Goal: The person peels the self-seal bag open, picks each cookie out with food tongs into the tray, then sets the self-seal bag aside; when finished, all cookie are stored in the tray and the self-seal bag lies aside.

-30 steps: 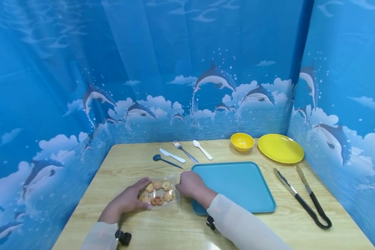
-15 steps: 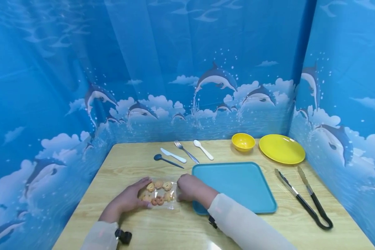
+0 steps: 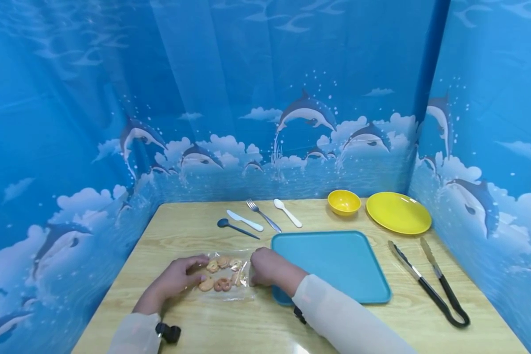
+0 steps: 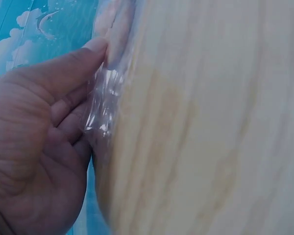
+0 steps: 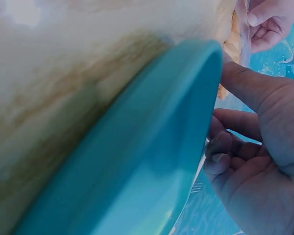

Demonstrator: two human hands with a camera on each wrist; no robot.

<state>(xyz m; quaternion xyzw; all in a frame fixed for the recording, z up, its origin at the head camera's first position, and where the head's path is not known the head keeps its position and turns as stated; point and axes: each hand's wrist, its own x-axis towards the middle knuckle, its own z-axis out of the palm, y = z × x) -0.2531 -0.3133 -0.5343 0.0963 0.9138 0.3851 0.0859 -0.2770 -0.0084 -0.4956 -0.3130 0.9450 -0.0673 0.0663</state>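
A clear plastic bag of cookies [image 3: 223, 283] lies on the wooden table between both hands; small round and pretzel-shaped cookies show through it. My left hand [image 3: 181, 276] holds the bag's left end, with the thumb against the crinkled plastic [image 4: 105, 100] in the left wrist view. At the bag's right end, my right hand [image 3: 270, 268] pinches the edge with curled fingers, beside the blue tray's left rim. The right wrist view has my right hand [image 5: 264, 147] close to the tray wall; its fingertips are partly hidden there.
The blue tray [image 3: 332, 265] lies right of the bag. Beyond the bag lie a dark spoon [image 3: 239, 228], a white knife [image 3: 245, 221], a fork [image 3: 264, 216] and a white spoon [image 3: 287, 213]. A yellow bowl [image 3: 344, 203], yellow plate [image 3: 398, 213] and tongs [image 3: 433, 285] are at the right.
My left hand has shifted slightly left, and more of the bag's left side shows, with the cookies spread differently. My right hand stays at the right end, its fingers slightly nearer the tray.
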